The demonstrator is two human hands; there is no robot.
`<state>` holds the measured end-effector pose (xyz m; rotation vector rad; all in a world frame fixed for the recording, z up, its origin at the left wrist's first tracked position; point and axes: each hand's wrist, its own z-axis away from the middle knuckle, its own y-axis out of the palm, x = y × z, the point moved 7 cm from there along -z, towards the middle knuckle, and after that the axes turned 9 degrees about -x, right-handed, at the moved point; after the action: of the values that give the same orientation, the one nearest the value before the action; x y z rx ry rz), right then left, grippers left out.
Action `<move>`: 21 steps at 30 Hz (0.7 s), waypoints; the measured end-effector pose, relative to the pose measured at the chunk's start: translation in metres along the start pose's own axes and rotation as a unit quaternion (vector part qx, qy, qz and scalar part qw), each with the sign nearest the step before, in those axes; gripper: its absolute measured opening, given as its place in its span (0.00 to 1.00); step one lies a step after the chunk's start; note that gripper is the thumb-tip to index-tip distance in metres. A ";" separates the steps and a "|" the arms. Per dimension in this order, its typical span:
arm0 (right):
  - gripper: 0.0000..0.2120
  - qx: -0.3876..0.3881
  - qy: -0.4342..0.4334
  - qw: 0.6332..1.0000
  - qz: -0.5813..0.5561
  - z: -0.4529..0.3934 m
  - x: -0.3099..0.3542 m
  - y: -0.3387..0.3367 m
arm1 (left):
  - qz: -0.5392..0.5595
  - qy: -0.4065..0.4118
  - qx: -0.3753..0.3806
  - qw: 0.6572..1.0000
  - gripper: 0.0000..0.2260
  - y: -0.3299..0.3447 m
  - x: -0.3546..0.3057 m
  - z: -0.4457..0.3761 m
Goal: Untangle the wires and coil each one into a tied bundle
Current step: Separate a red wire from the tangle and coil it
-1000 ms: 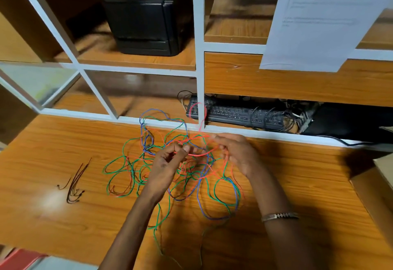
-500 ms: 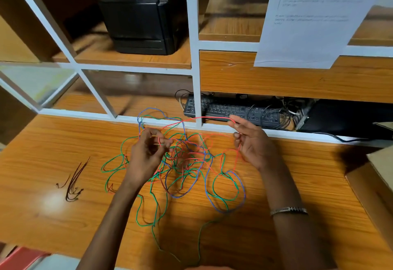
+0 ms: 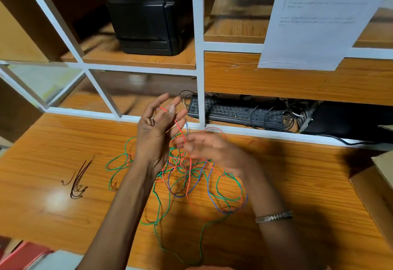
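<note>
Wood-grain laminate, glossy and orange-brown, covers the desk (image 3: 308, 184), with a bright glare patch at 8 o'clock. Nearest, thin green loops trail toward the lower edge from the tangle of wires (image 3: 191, 176), a loose heap of slim green, blue and red strands at the centre of the desk. A smooth red wire (image 3: 188, 176) rises out of the heap. A ridged metal bracelet (image 3: 274, 217) circles the right wrist at 4 o'clock. At 9 o'clock, well apart from the heap, lies a small bunch of dark brown wires (image 3: 77, 181) with hooked ends.

Above the heap, the left hand (image 3: 155, 129) is raised with its palm turned inward and its fingers spread wide; the red wire runs up over the tips of 2 fingers and loops near the thumb. The right hand (image 3: 210, 148), blurred, sits just beside it at 3 o'clock with fingers loosely curled; whether it pinches a strand I cannot tell.

Farther back, white painted bars frame a shelf (image 3: 200, 82). A black keyboard (image 3: 236, 112) with tangled cords lies under it at 2 o'clock, a boxy black machine (image 3: 151, 18) sits at 12 o'clock, and a printed paper sheet (image 3: 319, 18) hangs at 1 o'clock.
</note>
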<state>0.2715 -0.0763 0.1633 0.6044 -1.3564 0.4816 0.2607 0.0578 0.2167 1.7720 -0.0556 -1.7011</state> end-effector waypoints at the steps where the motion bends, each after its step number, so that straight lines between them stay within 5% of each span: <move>1: 0.12 0.029 0.007 0.999 0.018 -0.002 -0.005 0.015 | -0.008 0.009 -0.003 1.000 0.10 0.001 0.001 -0.003; 5: 0.16 0.023 0.017 0.997 0.077 -0.006 -0.016 0.016 | -0.053 0.062 -0.045 0.996 0.05 -0.018 -0.002 -0.022; 12: 0.11 -0.121 -0.001 0.981 -0.154 0.009 -0.003 -0.058 | -0.075 0.130 -0.159 0.976 0.06 -0.087 -0.014 -0.058; 21: 0.08 -0.134 0.001 0.955 -0.265 0.004 -0.024 -0.050 | -0.102 0.165 -0.154 0.969 0.10 -0.080 -0.013 -0.062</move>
<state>0.2970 -0.1162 0.1338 0.7073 -1.1709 -0.1354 0.2818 0.1523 0.1847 1.8408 0.5266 -1.4314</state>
